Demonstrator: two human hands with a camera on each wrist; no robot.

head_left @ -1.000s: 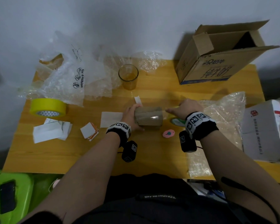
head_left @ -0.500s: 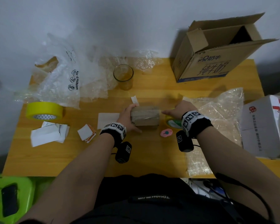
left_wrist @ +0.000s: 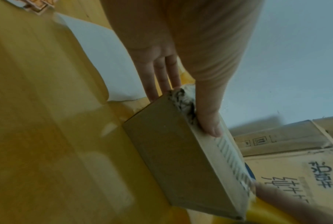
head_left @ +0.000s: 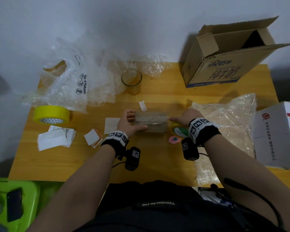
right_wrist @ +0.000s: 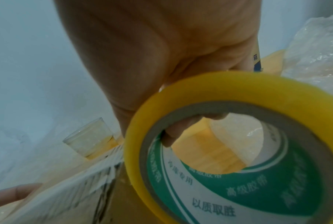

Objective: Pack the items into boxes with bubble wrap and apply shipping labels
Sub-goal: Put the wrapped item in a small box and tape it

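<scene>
A small brown cardboard box lies at the middle of the wooden table, with a white printed label along its top. My left hand holds its left end, thumb on top and fingers behind the end of the box. My right hand is at the box's right end and grips a yellow tape roll, fingers hooked through its core. In the head view the tape roll shows just below that hand.
A glass tumbler stands behind the box. A large open carton sits at the back right, a white box at the right edge, bubble wrap under my right arm. At left lie a second yellow tape roll, plastic air cushions and paper slips.
Both hands stay at the ends of the small box. The head camera has tilted a little, so the scene sits slightly differently in view.
</scene>
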